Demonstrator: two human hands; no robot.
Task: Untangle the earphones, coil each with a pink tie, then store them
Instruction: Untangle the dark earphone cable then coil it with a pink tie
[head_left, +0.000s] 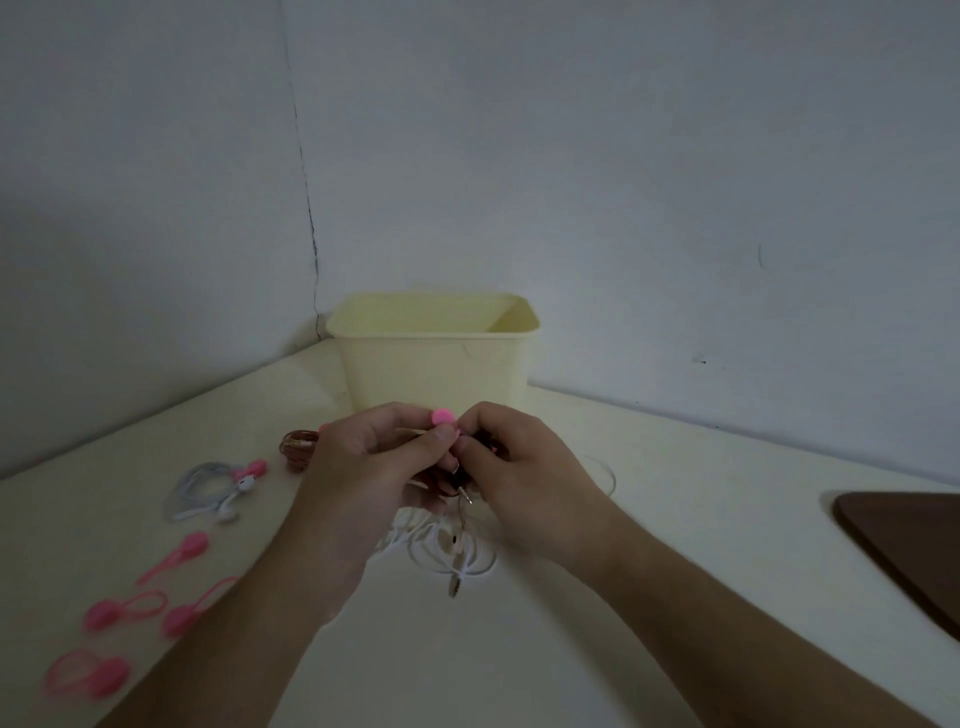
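Observation:
Both hands meet above the table's middle, in front of the cream bin (435, 358). My left hand (371, 462) grips a dark coiled earphone, mostly hidden by the fingers, and a pink tie (443, 417) whose round end sticks up. My right hand (511, 467) pinches the same coil and tie from the right; a jack plug (466, 494) pokes out below. Under the hands lies a loose white earphone cable (451, 553). To the left sit a coiled white earphone with a pink tie (210, 491) and a coiled reddish earphone (298, 447).
Several spare pink ties (127, 610) lie at the table's left front. A dark brown board (906, 545) lies at the right edge. The bin stands in the corner where two white walls meet.

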